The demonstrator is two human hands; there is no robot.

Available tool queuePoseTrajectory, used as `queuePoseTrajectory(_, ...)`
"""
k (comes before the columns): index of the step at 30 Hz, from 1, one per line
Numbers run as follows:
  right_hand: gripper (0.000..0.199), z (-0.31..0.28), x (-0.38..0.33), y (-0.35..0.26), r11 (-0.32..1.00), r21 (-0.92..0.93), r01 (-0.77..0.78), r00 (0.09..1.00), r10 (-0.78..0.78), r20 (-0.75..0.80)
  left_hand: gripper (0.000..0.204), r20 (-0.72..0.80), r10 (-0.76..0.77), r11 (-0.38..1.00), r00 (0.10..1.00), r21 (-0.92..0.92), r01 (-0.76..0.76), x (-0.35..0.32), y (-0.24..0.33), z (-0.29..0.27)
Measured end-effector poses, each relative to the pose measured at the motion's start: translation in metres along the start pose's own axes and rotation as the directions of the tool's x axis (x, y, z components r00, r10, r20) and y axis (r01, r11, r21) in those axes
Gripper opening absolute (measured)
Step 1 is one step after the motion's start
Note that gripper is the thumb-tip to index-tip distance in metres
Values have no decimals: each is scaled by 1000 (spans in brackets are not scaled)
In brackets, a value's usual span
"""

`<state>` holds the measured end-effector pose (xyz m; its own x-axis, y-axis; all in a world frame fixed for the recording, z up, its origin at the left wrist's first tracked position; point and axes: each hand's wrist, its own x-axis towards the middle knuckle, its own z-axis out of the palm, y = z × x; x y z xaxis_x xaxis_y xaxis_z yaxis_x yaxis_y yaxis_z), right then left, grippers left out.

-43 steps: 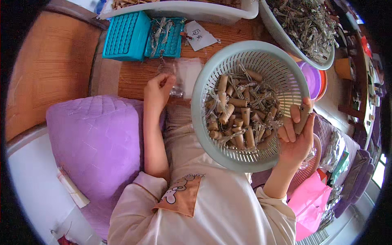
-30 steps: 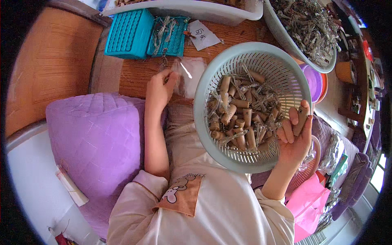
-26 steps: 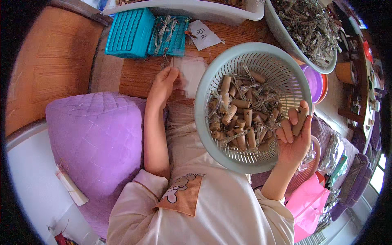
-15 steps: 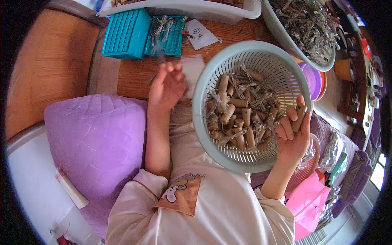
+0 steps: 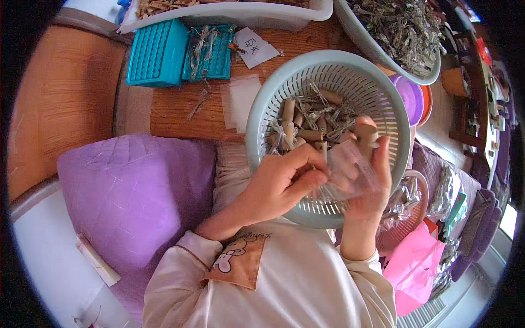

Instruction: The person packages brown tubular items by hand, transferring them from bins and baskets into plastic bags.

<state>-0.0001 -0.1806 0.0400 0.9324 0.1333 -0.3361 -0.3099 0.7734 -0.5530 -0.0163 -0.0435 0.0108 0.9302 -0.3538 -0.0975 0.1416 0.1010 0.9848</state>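
My left hand (image 5: 290, 177) is closed, pinching a small clear plastic bag (image 5: 351, 167) by its edge over the basket. Fingers of my right hand (image 5: 372, 183) wrap round a short brown cylinder (image 5: 366, 135), one end facing up. The bag hangs across the right hand's fingers and partly covers them. Beneath both hands a grey-green plastic basket (image 5: 262, 98) sits on my lap. Several similar brown cylinders (image 5: 289, 109) lie in it among thin clear-and-silvery wrapped strands (image 5: 314, 115). My hands hide the front part of its contents.
On the wooden table are a teal ribbed box (image 5: 156, 54), a teal tray (image 5: 219, 65) with strands, flat clear bags (image 5: 243, 101) and a white paper (image 5: 257, 48). A white tub (image 5: 262, 21) and a heaped grey basin (image 5: 350, 24) stand beyond. A purple cushion (image 5: 126, 202) lies left.
My left hand has come from the table edge to the right, over the basket, and now shows a clear bag in its fingers. The right hand has shifted slightly left, still holding the cylinder.
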Motion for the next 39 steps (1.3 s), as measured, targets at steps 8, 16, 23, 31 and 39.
queuePoseTrajectory(8,31,0,-11,-4,659,-752,-37,996,88,28,12,-191,317,873,929,441,-208,6,7,-8)
queuePoseTrajectory(16,40,-14,-6,-19,653,-747,124,960,-270,-77,15,-304,291,921,907,345,-181,11,0,-14)
queuePoseTrajectory(23,29,-17,-5,-23,756,-622,207,955,-293,-38,33,-133,119,989,984,100,-107,10,11,-4)
queuePoseTrajectory(31,27,-20,-5,-15,761,-645,68,993,-112,-28,22,-80,183,937,980,315,-149,17,15,-10)
queuePoseTrajectory(39,23,-37,-9,-52,410,-912,23,990,-137,-36,11,-265,12,994,964,109,18,19,8,-23)
